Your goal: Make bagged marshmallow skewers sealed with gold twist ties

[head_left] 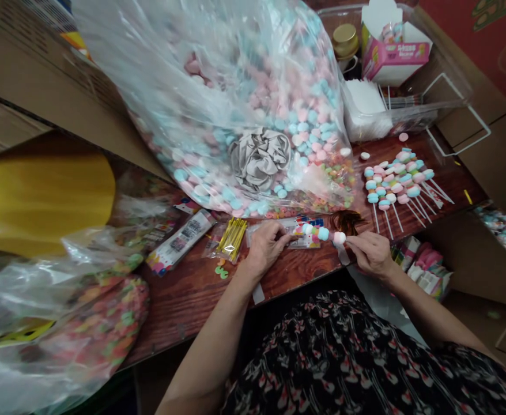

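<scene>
**Candy stick between two hands, head camera view.** From where I sit at the far end of this rig, the left hand (265, 248) is in a narrow pinch on one end of the candy stick (320, 233), and the right hand (367, 253) is in a narrow fingertip pinch at the white candy on the other end. The candy stick is held level, just in front of the big plastic bag (244, 109) of pastel candies and just above a printed packet (307, 233).

**Risks.** A loose pinch could let the end candy slip off and roll across the table (192, 288). A knock from the right wrist could scatter the finished sticks (402, 178), which lie loose to the right of the big plastic bag (I would watch those first). The table is dark, wood-grained and crowded. In front of the big plastic bag lie gold twist ties (231, 239). Behind it stand a gold-lidded jar (345, 43) and a pink box (393, 49). To its left sits a clear bag of colored candy (93, 323).
</scene>
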A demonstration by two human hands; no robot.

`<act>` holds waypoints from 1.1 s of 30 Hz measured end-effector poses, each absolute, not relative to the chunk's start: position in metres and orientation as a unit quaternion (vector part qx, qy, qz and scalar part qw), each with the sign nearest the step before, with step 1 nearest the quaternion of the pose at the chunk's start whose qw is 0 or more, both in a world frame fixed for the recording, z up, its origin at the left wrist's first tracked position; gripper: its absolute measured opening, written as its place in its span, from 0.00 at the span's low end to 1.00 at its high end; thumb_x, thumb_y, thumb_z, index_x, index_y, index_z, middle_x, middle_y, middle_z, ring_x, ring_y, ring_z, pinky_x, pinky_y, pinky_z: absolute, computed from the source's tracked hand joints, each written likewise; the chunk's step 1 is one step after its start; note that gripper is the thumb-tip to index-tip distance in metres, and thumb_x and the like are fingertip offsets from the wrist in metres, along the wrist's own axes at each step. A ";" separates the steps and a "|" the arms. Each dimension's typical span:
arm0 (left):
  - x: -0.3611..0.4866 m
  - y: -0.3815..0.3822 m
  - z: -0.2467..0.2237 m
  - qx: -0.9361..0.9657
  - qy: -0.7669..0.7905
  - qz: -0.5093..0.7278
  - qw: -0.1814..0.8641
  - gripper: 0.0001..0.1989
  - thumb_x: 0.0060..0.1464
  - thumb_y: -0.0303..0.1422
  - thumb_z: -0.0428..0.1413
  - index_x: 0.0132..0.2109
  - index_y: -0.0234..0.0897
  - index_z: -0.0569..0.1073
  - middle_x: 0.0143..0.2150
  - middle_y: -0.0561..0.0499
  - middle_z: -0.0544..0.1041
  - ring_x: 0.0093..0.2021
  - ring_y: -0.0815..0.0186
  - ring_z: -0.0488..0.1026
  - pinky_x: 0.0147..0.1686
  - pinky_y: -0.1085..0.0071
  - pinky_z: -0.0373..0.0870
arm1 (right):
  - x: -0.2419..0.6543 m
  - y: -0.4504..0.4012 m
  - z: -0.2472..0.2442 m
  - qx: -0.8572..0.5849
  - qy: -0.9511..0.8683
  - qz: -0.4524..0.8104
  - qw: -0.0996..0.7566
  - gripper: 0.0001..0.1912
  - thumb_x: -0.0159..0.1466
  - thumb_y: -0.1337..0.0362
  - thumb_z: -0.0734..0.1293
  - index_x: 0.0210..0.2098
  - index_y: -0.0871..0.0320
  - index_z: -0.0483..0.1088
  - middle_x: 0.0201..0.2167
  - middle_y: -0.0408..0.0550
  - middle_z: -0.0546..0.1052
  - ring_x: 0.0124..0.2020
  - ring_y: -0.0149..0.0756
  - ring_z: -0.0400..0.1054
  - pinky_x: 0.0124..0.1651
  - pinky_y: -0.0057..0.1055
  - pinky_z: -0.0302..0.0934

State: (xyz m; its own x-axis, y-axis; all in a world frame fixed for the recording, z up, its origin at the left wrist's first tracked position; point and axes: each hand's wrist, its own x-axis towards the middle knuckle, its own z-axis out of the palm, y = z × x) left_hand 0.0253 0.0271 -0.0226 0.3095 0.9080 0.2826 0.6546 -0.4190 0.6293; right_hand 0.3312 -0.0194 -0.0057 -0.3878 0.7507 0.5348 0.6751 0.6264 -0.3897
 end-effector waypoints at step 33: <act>0.031 0.035 0.033 0.855 0.398 0.153 0.294 0.15 0.52 0.41 0.61 0.45 0.39 0.73 0.38 0.48 0.77 0.38 0.61 0.75 0.38 0.69 0.68 | 0.320 0.036 0.052 -0.318 -0.908 -0.080 0.261 0.10 0.68 0.65 0.59 0.41 0.54 0.73 0.25 0.43 0.73 0.27 0.31 0.58 0.31 0.36 0.44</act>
